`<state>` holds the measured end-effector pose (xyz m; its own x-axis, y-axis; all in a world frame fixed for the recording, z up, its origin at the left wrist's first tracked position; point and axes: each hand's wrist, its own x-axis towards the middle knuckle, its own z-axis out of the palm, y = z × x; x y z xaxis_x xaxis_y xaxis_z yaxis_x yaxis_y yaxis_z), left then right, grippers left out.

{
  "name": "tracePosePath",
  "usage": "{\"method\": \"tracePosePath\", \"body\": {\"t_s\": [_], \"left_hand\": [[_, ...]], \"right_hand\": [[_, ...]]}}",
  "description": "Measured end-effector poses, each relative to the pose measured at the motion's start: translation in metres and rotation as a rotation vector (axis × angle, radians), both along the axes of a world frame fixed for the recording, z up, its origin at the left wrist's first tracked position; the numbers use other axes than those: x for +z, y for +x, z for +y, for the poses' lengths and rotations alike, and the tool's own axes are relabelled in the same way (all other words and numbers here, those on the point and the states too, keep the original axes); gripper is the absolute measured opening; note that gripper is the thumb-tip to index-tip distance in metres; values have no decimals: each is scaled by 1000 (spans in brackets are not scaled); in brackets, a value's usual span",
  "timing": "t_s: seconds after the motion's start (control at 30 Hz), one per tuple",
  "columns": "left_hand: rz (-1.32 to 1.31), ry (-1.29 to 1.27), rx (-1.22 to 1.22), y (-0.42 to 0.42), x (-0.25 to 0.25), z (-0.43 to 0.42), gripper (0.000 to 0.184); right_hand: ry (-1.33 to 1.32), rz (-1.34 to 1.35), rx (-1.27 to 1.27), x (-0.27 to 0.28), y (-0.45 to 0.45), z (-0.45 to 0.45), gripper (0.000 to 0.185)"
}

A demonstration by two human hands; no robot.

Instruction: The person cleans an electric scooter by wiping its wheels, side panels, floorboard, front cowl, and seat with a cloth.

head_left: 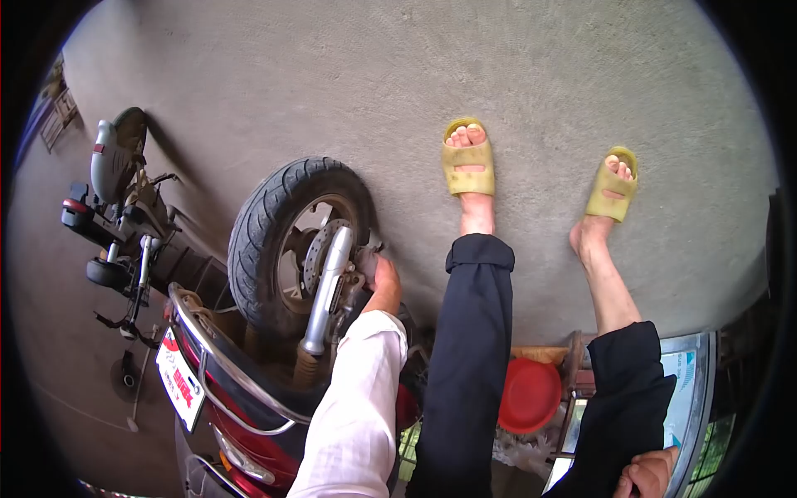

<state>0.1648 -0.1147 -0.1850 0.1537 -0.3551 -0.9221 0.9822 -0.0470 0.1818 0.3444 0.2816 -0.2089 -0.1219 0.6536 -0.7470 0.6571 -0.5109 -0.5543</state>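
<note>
My left hand (pixel 384 282), in a white sleeve, reaches to the hub side of a scooter's front wheel (pixel 249 241). Its fingers are closed around a crumpled grey cloth-like piece (pixel 366 262) beside the brake caliper, partly hidden by the hand. Close by are the silver fork leg (pixel 330 282) and the brake disc (pixel 314 257). At the bottom right, my right hand (pixel 647 475) rests by my dark trouser leg with its fingers curled. Whether anything is inside that hand is hidden.
The red scooter body (pixel 249 448) with a white plate (pixel 178 378) fills the lower left. Another scooter (pixel 124 216) stands farther left. A red basin (pixel 530 395) and a glass-sided frame (pixel 706 398) are near my legs. My feet wear yellow slippers (pixel 469 170) on concrete.
</note>
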Motion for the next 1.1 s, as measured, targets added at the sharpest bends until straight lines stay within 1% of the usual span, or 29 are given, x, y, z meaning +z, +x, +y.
{"method": "tracePosePath", "body": {"t_s": [0.03, 0.1, 0.13, 0.17, 0.23, 0.3, 0.37, 0.4, 0.43, 0.5, 0.63, 0.7, 0.77, 0.8, 0.87, 0.9, 0.93, 0.97, 1.0, 1.1], "left_hand": [[-9, -11, 63, -4, 6, 9, 28], [-22, 27, 145, -13, 13, 33, 27], [-30, 59, 173, -18, 13, 46, 27], [-8, 164, 168, -26, 12, 64, 28], [72, 464, 136, -45, 3, 94, 24], [140, 554, 118, -75, -8, 136, 24], [183, 544, 255, -99, -20, 150, 23], [147, 559, 320, -104, -11, 154, 21], [147, 554, 320, -99, -6, 147, 21], [93, 396, 491, -81, 1, 128, 19], [-99, 164, 569, -10, 41, 76, 28], [-90, 45, 606, 18, 65, 65, 29], [-59, 80, 622, 40, 88, 44, 26], [55, 87, 650, 58, 90, 9, 24], [152, 79, 636, 64, 105, -15, 26], [151, 99, 634, 57, 101, -5, 26], [141, 48, 597, 52, 104, 6, 26], [140, -18, 566, 51, 116, 15, 27], [186, -30, 546, 51, 123, 19, 31], [201, -70, 533, 39, 136, 31, 35]], "right_hand": [[18, 10, 241, 62, 5, 18, 40], [62, 62, 811, 256, 17, 77, 29], [70, 99, 990, 320, 35, 101, 24], [50, 114, 1057, 367, 46, 116, 20], [-2, 98, 1049, 374, 53, 116, 23], [-23, 83, 1039, 371, 55, 112, 27], [4, 119, 1031, 370, 55, 112, 28], [33, 100, 1020, 370, 46, 108, 28], [29, 103, 1021, 372, 47, 108, 28], [52, 102, 1022, 371, 51, 106, 29], [28, 104, 1032, 371, 56, 103, 28], [16, 104, 1035, 372, 55, 102, 28], [9, 106, 1030, 373, 55, 101, 27], [11, 107, 1035, 372, 54, 100, 27], [54, 109, 1025, 369, 52, 98, 26], [66, 99, 1018, 371, 52, 97, 25], [54, 107, 1004, 371, 51, 96, 26], [50, 111, 1013, 370, 50, 96, 26], [58, 124, 1008, 370, 49, 94, 27], [106, 135, 1004, 371, 48, 93, 28]]}}
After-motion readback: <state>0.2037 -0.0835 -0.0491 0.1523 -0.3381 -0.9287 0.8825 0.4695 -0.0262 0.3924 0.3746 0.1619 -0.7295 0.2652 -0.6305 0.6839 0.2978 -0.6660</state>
